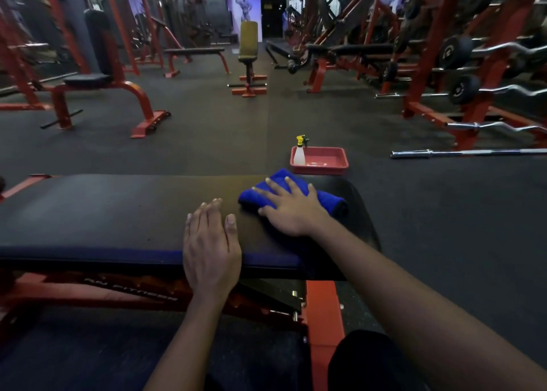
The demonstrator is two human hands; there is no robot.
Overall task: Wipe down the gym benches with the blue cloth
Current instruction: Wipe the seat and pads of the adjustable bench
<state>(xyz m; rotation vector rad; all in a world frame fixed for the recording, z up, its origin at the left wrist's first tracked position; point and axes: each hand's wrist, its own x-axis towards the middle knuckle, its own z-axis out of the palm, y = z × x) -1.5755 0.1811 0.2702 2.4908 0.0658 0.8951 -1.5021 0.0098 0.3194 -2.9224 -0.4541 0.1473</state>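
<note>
**Pressing the blue cloth [330,201] flat at the right end of the surface [103,213]**

Dark rubber floor [207,142] fills the gym. The surface, a black padded bench top on a red frame, runs across the near part of the view from the left edge. A red rack [438,65] loaded with curl bars and weight plates stands along the right side. A red-framed seat bench [88,79] stands at the far left. An upright bench with an olive pad [248,39] stands farther back near the middle. A long steel barbell [461,153] lies on the floor to the right.

The left grip [210,242] lies palm down over the near edge of the surface, fingers straight and close together, holding nothing. The right grip [291,210] lies palm down on the blue cloth with its fingers spread and nearly straight. It is open and presses the cloth rather than clutching it.

The cloth is bunched into a thick fold near the right end of the surface, toward its far edge. Both ends of the cloth show past the hand.

A red tray [319,170] sits on the floor just beyond the far edge, behind the cloth. A white spray bottle [299,155] with a yellow trigger head stands upright in the tray's left corner.
</note>
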